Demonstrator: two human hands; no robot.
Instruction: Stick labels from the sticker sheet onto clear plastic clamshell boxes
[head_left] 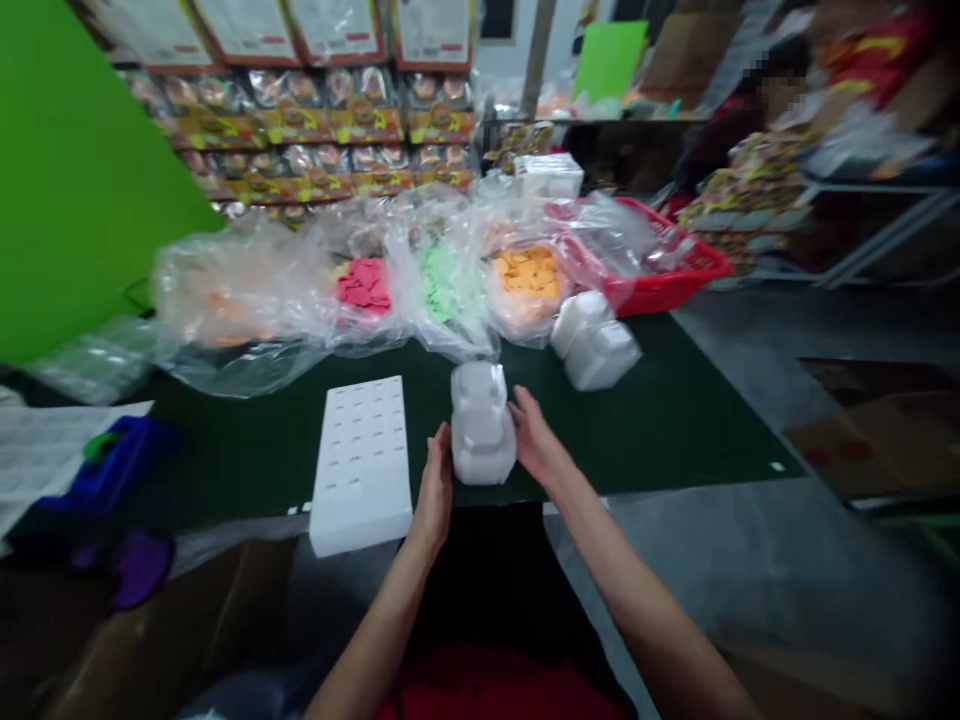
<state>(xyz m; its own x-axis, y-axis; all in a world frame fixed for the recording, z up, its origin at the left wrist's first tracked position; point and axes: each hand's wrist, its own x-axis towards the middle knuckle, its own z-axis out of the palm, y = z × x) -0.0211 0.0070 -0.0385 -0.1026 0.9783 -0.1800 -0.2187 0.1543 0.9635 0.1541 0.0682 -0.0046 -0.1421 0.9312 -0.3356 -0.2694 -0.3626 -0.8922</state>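
Observation:
A stack of translucent white plastic blister trays (483,425) stands near the front edge of the dark green table (652,430), between my two hands. My left hand (433,495) lies along the stack's left side, its fingers straight and close together, pointing away from me. On the right side, my right hand (536,440) has its fingers extended beside the stack, with the fingertips at or very near its edge. Motion blur hides whether the palms press on it. Left of my left hand is a white box-like block with rows of small slots (361,460).
More blister trays (596,342) lie behind on the right. Clear bags hold pink pieces (364,287), green pieces (441,285) and orange pieces (527,272). A red basket (667,290) stands at the back right, a blue tray (112,465) at left. A person (720,130) is at far right.

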